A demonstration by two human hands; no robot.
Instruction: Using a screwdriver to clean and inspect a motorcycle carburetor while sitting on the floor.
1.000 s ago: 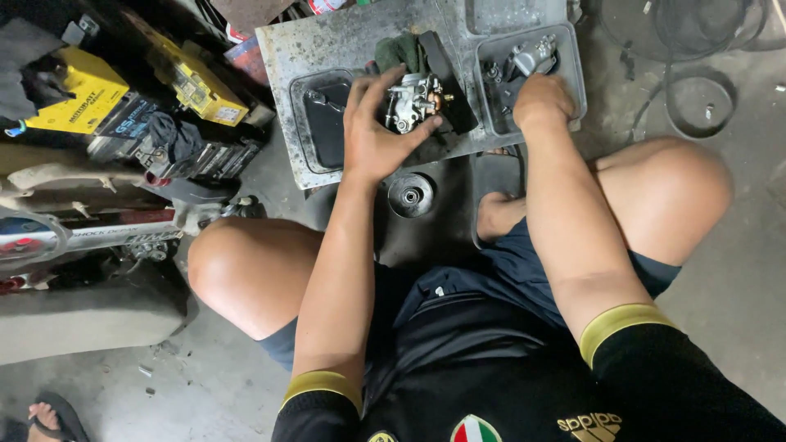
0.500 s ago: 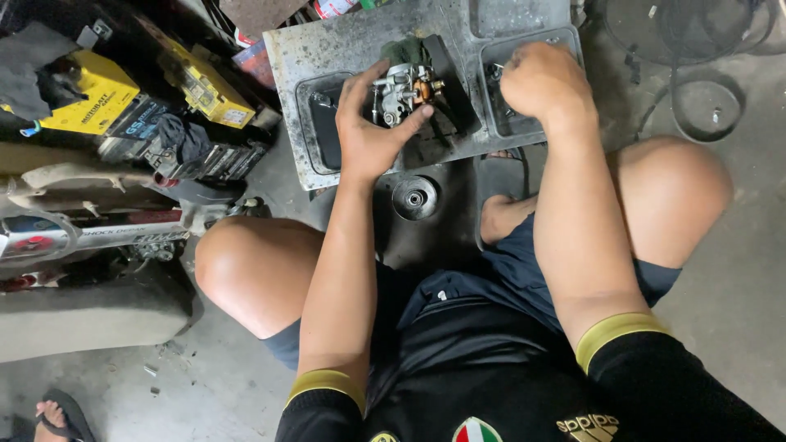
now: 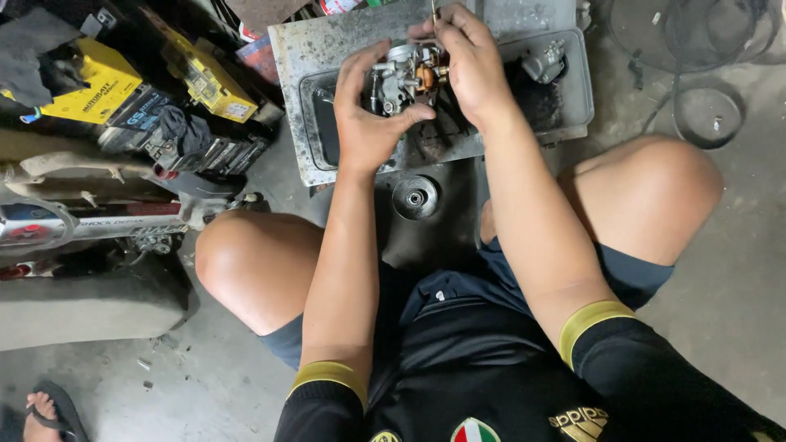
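The light is soft and even, like plain daylight falling from above, with no hard-edged shadows. The concrete floor [image 3: 729,270] at the right of the frame is the brightest part, pale grey and a little washed out. The upper left is dim, its dark clutter sinking into shadow, though the yellow boxes [image 3: 90,82] stay vivid. A deep shadow pools between the knees at the middle. The metal tray [image 3: 327,49] at the top shows a dull sheen without glare. Focus is sharp at the centre; edges bend slightly, as with a wide lens.
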